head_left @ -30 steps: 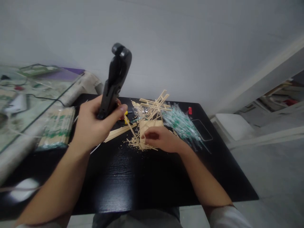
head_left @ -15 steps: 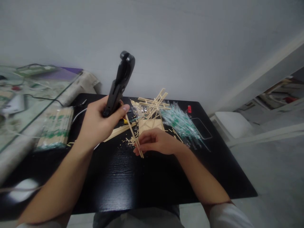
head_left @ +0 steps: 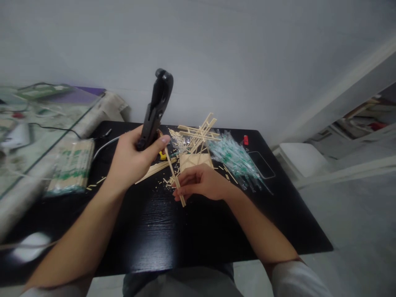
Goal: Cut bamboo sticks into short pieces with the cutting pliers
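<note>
My left hand [head_left: 131, 154] is closed around a black hand tool [head_left: 156, 109] that points up; its exact kind is unclear. Below that hand's thumb, the upper end of a pair of wooden chopsticks [head_left: 172, 168] slants down to the right. The fingers of my right hand [head_left: 202, 181] pinch the chopsticks close to their lower end, above the table. Behind my right hand lies a flat square panel of sticks [head_left: 195, 160], partly covered by it. A lattice of crossed, joined sticks [head_left: 201, 132] rises at the back of the panel.
Loose sticks [head_left: 156, 170] and cut bits lie on the black table [head_left: 148, 235]. Clear wrappers with green print [head_left: 233, 156] are heaped right of the panel. A packet of wrapped chopsticks [head_left: 71, 165], a white cable [head_left: 103, 149] and a white mouse [head_left: 34, 245] are leftward.
Both hands keep their hold on the tool and the chopsticks. The chopsticks' lower end has moved slightly left; the whole view has shifted a little.
</note>
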Demonstrator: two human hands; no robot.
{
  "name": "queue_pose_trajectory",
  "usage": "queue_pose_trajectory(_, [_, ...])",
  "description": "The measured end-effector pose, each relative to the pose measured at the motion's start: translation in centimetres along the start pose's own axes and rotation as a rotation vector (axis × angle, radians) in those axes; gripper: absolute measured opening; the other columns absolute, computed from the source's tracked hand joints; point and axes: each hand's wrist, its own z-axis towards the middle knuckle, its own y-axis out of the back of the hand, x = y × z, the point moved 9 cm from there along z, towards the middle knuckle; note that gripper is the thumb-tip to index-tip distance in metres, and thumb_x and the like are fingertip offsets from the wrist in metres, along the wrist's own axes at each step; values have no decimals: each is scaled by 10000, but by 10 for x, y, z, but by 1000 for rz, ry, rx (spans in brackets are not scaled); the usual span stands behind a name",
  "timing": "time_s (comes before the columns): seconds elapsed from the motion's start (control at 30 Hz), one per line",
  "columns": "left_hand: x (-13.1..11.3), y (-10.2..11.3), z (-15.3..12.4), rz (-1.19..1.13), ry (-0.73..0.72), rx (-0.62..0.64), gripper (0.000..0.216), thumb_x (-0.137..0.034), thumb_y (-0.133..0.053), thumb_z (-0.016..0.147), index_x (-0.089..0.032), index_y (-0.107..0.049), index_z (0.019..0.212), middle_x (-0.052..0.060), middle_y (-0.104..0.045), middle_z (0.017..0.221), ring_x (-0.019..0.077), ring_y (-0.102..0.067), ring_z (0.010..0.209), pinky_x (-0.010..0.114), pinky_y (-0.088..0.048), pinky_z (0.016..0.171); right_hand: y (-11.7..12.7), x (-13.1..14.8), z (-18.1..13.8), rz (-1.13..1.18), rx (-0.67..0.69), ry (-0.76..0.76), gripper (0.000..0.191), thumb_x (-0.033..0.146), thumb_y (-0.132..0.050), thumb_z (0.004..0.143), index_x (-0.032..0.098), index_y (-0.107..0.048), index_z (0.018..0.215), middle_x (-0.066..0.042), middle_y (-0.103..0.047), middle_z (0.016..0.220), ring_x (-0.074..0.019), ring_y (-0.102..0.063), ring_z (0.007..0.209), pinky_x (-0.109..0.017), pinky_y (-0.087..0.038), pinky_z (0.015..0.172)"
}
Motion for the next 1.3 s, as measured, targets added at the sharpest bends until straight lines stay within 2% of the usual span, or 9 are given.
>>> queue_pose_trajectory(0.17, [-7, -12, -14, -17, -14, 101, 186, -403, -743, 844, -231, -689, 801, -23, -591, 634, 132, -512, 559, 279, -433, 546, 15, -7, -9, -345, -229, 193, 147, 294, -787, 846, 170, -716, 883, -40, -778, 877, -176, -736, 832, -314, -576, 837])
queue_pose_trajectory(0.3, [-2, -31, -46, -26, -21, 218, 173, -358, -738, 842, -217, -647, 802, -16, -632, 750, 145, -575, 686, 281, -479, 662, 22, -41, -30, -664, -386, 231, 94, 252, -658, 947, 174, -702, 919, -48, -765, 907, -189, -705, 866, -321, -536, 862])
queue_pose_trajectory(0.4, [21, -52, -81, -82, 72, 332, 148, -318, -708, 865, -215, -610, 825, -4, -693, 864, 157, -634, 791, 297, -511, 772, 26, -70, -43, -681, -443, 216, 85, 229, -639, 954, 173, -703, 950, -62, -771, 942, -196, -708, 877, -320, -530, 873])
queue_pose_trajectory(0.5, [46, -67, -113, -153, 175, 361, 188, -318, -702, 859, -215, -554, 807, 17, -724, 939, 180, -675, 865, 332, -532, 845, 27, -85, -50, -687, -482, 228, 100, 245, -642, 954, 171, -709, 956, -60, -771, 918, -190, -705, 836, -302, -533, 834])
queue_pose_trajectory(0.63, [68, -77, -138, -215, 280, 292, 274, -319, -746, 807, -221, -491, 786, 43, -746, 969, 197, -687, 869, 338, -544, 813, 29, -91, -50, -704, -518, 231, 101, 244, -656, 946, 163, -714, 962, -65, -783, 944, -183, -717, 842, -290, -537, 835])
queue_pose_trajectory(0.77, [82, -82, -148, -254, 353, 216, 308, -324, -783, 764, -215, -497, 789, 52, -755, 949, 168, -652, 752, 317, -532, 734, 28, -91, -48, -703, -506, 308, 93, 239, -661, 945, 175, -716, 983, -67, -799, 982, -193, -750, 891, -304, -554, 864])
queue_pose_trajectory(0.87, [89, -85, -150, -282, 347, 189, 323, -312, -795, 743, -212, -491, 787, 42, -752, 911, 179, -672, 797, 315, -528, 770, 29, -93, -47, -698, -510, 356, 101, 232, -679, 933, 195, -706, 1023, -62, -806, 985, -207, -770, 901, -323, -573, 862])
queue_pose_trajectory(1.03, [95, -87, -149, -277, 333, 177, 316, -286, -806, 722, -209, -504, 772, 9, -722, 828, 194, -700, 842, 329, -538, 837, 33, -101, -46, -685, -534, 357, 257, 219, -706, 919, 224, -648, 1169, -40, -816, 984, -214, -782, 924, -348, -586, 877])
queue_pose_trajectory(1.3, [97, -91, -151, -354, 382, 200, 317, -245, -811, 717, -206, -502, 773, 0, -725, 799, 190, -716, 841, 337, -551, 847, 32, -101, -47, -678, -517, 324, 255, 214, -708, 920, 226, -644, 1166, -35, -818, 992, -212, -785, 928, -352, -587, 887])
